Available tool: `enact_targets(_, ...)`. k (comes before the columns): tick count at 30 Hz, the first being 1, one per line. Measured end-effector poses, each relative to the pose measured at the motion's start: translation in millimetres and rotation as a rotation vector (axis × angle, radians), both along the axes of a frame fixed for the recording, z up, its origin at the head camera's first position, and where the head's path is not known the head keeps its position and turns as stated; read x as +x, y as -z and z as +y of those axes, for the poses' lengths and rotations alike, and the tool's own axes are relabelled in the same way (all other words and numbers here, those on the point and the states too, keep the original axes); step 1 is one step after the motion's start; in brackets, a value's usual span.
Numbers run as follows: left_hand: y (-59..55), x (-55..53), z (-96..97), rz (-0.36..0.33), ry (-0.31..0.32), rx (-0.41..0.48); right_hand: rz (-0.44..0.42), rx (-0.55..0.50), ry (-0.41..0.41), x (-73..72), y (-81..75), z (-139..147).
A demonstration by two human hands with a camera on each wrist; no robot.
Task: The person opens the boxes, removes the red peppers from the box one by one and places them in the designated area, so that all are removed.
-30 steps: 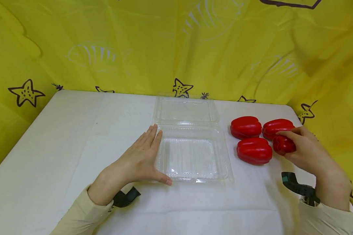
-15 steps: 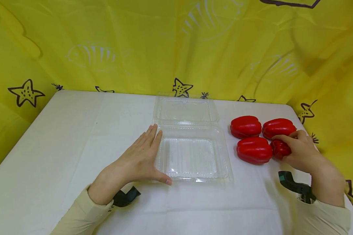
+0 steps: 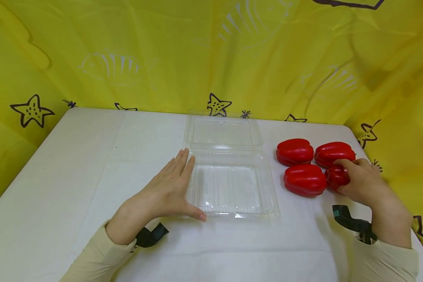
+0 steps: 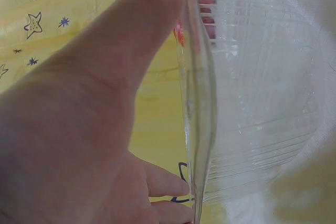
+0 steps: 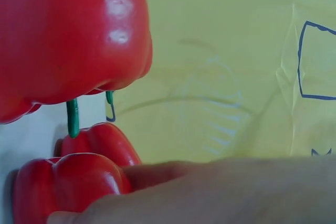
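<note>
A clear plastic clamshell box (image 3: pixel 273 197) lies open in the middle of the white table, its lid (image 3: pixel 223 133) folded back. My left hand (image 3: pixel 158 197) rests along the box's left rim, fingers straight and thumb spread toward the near corner. In the left wrist view, the fingers of the left hand (image 4: pixel 89 114) lie at the rim. At the right, my right hand (image 3: pixel 364 183) grips a red bell pepper (image 3: pixel 336 178) from its right side. In the right wrist view this bell pepper (image 5: pixel 79 182) sits between thumb and fingers; its underside is hidden.
Other red bell peppers lie close by: one at the back left (image 3: pixel 294 152), one at the back right (image 3: pixel 334 153) and one in front (image 3: pixel 304 180). Green stems (image 5: pixel 73 118) show in the right wrist view. A yellow patterned curtain (image 3: pixel 162 55) hangs behind the table.
My right hand has shifted slightly left and down with its pepper, which now sits right beside the front pepper. The left hand and the box have stayed put.
</note>
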State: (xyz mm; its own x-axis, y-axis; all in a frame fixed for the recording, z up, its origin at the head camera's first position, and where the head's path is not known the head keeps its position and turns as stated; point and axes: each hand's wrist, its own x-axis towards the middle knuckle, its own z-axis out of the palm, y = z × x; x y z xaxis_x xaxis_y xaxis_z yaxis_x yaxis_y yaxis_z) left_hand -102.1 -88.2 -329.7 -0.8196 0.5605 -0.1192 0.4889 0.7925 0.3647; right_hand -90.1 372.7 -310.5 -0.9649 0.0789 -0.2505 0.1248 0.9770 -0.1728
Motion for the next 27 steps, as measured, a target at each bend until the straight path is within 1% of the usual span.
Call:
enact_targets(4,-0.4,0.2,0.1,-0.006,-0.008,-0.005,-0.02,-0.007,0.059,-0.6,-4.5,0)
enact_targets(7,-0.1,0.4,0.1,-0.008,-0.012,-0.003,-0.024,-0.015,0.052,-0.4,-6.0,-1)
enact_targets(12,1.0,0.5,0.2,0.003,-0.01,0.0,0.001,-0.024,0.015,-0.1,-5.0,-4)
enact_targets(16,0.7,0.5,0.2,0.008,-0.01,-0.003,0.022,-0.036,0.031,0.8,-4.9,-6)
enact_targets(20,0.1,0.2,0.1,0.004,-0.011,-0.007,0.025,-0.046,0.047,1.0,-6.3,-7)
enact_targets(27,-0.5,-0.6,-0.6,0.002,0.013,0.017,0.018,-0.033,0.031,1.9,-9.7,-10)
